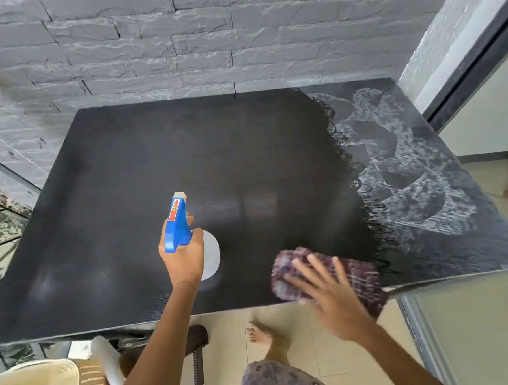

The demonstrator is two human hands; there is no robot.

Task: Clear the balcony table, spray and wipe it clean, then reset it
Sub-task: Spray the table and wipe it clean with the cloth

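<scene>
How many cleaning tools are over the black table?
2: a blue-and-white plastic spray bottle gripped in the left hand, and a purple fuzzy cloth under the flat right hand, front right.

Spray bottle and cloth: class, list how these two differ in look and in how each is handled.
The spray bottle has a blue trigger head and white body; the cloth is mottled maroon. The left hand grips the spray bottle round its neck; the right hand presses the cloth with straight, spread fingers. The spray bottle is held upright; the cloth lies on the table at its near edge. Shared: one hand handles each.
</scene>
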